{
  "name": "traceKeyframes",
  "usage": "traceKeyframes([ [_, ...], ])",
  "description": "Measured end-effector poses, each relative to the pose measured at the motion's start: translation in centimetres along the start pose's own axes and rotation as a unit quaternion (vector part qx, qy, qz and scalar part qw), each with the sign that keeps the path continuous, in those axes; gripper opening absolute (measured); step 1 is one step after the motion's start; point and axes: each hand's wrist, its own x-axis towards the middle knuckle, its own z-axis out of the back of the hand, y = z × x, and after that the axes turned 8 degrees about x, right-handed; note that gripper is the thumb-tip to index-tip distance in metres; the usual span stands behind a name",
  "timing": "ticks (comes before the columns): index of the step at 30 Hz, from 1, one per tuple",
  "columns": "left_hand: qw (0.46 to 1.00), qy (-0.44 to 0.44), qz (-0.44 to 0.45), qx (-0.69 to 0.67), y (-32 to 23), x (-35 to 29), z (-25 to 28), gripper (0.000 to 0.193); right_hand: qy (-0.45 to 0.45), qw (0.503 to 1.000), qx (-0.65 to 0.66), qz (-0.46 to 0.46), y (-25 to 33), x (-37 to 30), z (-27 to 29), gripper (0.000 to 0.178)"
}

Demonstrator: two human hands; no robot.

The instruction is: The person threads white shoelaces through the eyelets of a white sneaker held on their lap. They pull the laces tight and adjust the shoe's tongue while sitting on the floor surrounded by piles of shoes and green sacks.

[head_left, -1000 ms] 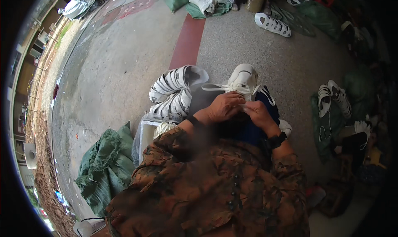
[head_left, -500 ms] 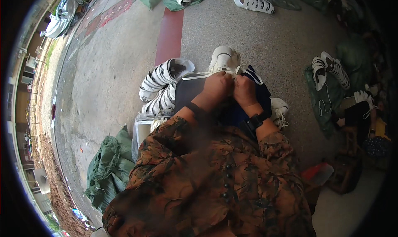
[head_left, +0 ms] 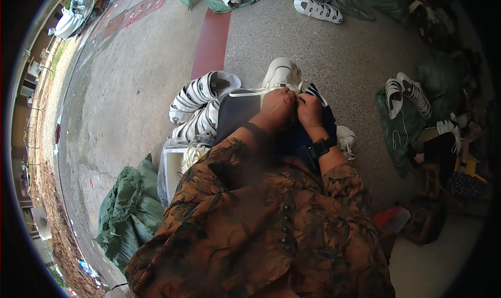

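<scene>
In the head view, the white shoe (head_left: pixel 282 72) lies toe-outward at 12 o'clock from the left hand (head_left: pixel 279 105) and 11 o'clock from the right hand (head_left: pixel 310 109). Both hands meet just beside its lacing, fingers bent inward; I cannot tell what the fingertips pinch. A pale lace (head_left: pixel 245 93) stretches toward 10 o'clock, and black-and-white striped shoes (head_left: pixel 195 102) sit at 9.

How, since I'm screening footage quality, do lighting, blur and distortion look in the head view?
Head view, left: the pavement bows along the rim, brightly lit; head view, right: green sacking looks dim; head view, centre: a hazy smudge softens the patterned shirt.
</scene>
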Motion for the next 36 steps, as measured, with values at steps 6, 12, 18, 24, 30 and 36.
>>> traceKeyframes([
  [6, 0.876, 0.233, -0.373, 0.196, 2.7, 2.9, 2.2, 0.010, -0.002, 0.997, 0.000, -0.075, -1.1, 0.4, 0.2, 0.013],
  [12, 0.952, 0.177, -0.159, -0.194, 5.7, -2.6, 6.5, 0.008, 0.027, 0.985, -0.067, 0.160, 2.5, -0.5, 0.8, 0.008],
  [18, 0.951, 0.139, -0.135, -0.242, 5.6, -2.9, 4.8, 0.008, 0.188, 0.964, 0.008, 0.190, 3.7, -0.4, 1.7, 0.012],
  [24, 0.974, -0.009, -0.120, -0.193, 4.8, -3.1, 4.8, 0.011, 0.097, 0.976, 0.133, 0.141, 2.3, -0.4, 1.0, 0.009],
  [30, 0.998, 0.021, 0.003, -0.054, 4.0, -2.8, 4.8, 0.003, 0.178, 0.967, 0.047, 0.176, 3.1, -1.1, 0.6, 0.008],
  [36, 0.999, -0.034, -0.029, 0.018, 3.2, -2.6, 5.1, 0.004, 0.153, 0.981, 0.075, 0.090, 2.3, -2.5, 1.6, 0.010],
])
